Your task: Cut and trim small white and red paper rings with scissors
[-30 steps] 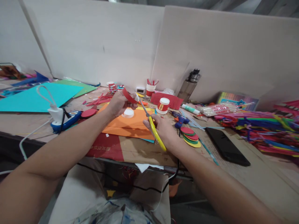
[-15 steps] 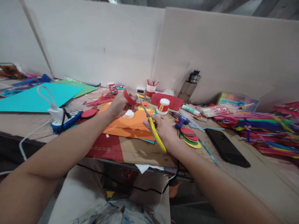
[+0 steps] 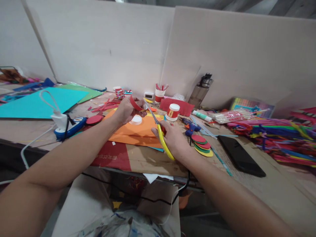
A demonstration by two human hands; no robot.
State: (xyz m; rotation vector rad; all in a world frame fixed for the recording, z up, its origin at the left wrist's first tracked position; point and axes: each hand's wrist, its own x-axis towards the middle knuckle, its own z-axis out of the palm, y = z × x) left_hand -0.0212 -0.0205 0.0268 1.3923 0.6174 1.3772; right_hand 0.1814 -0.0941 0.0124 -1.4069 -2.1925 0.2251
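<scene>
My left hand (image 3: 126, 111) is closed on a curved piece of red paper (image 3: 134, 103), held just above the orange sheet (image 3: 138, 131). My right hand (image 3: 172, 138) grips yellow-handled scissors (image 3: 161, 136). Their blades point up and left, and the tips meet the red paper's right edge. A white lid (image 3: 136, 119) lies on the orange sheet right under my left hand.
A red-labelled glue jar (image 3: 172, 112), a blue glue gun (image 3: 190, 126), a stack of coloured paper discs (image 3: 202, 145) and a black phone (image 3: 240, 159) lie to the right. Coloured strips (image 3: 276, 138) pile at far right. A cyan sheet (image 3: 37, 102) and a white charger (image 3: 60, 120) sit left.
The red paper has turned slightly in my left hand, and the scissors have edged up along it. Both arms stay in about the same place.
</scene>
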